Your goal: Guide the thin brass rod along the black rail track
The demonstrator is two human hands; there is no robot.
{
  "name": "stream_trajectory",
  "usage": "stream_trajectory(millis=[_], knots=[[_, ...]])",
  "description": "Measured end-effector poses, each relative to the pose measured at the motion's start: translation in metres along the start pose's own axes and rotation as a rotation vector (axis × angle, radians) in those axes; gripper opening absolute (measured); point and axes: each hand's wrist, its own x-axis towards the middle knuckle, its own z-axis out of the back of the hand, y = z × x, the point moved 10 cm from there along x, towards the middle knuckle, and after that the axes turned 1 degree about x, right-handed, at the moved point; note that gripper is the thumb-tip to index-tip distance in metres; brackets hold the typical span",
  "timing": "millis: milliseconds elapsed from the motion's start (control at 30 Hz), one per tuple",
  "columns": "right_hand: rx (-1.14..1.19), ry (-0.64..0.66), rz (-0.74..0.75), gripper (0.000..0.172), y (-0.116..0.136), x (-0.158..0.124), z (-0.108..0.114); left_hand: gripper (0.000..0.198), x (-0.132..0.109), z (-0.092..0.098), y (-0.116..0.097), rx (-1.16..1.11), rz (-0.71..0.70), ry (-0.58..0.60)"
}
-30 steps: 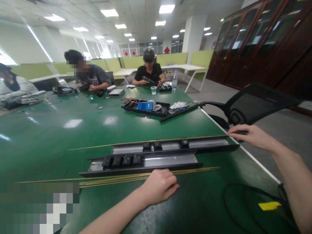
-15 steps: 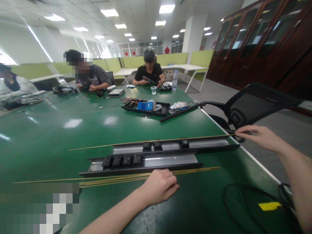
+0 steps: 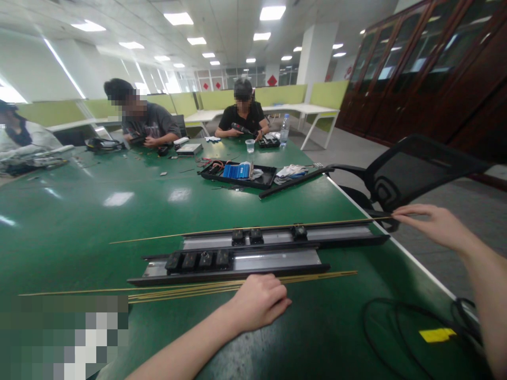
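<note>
Two long black and silver rails lie side by side on the green table, the far rail carrying black blocks and the near rail carrying several more. My right hand is past the table's right edge, fingers pinched on the end of a thin brass rod that runs along the far rail. My left hand rests curled on the table, fingers closed over a bundle of brass rods lying in front of the near rail.
A black tray with a blue part, gloves and a long black bar sit mid-table. Three people work at the far end. A black mesh chair stands right of the table. A black cable loop with a yellow tag lies near the front right.
My right hand has moved right, off the table's edge, drawing the thin brass rod's end with it. My left hand has stayed in place.
</note>
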Motion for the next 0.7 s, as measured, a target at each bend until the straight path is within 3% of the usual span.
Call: stream_trajectory(millis=[200, 333, 433, 567, 700], knots=[[-0.031, -0.052, -0.026, 0.045, -0.018, 0.0, 0.004, 0.029, 0.001, 0.001, 0.0, 0.004, 0.002, 0.003], [-0.094, -0.167, -0.089, 0.043, -0.038, -0.001, 0.014, 0.028, 0.001, 0.001, 0.0, 0.005, -0.002, 0.001], [-0.194, -0.214, -0.201, 0.047, -0.057, -0.002, 0.02, 0.027, -0.001, -0.001, 0.001, 0.002, -0.001, 0.005], [-0.22, -0.171, -0.427, 0.057, -0.084, -0.007, 0.02, 0.025, -0.002, -0.004, 0.002, 0.001, 0.003, 0.014], [-0.173, -0.226, -0.534, 0.052, -0.086, -0.015, 0.026, 0.026, -0.001, -0.002, 0.002, 0.0, 0.005, 0.014]])
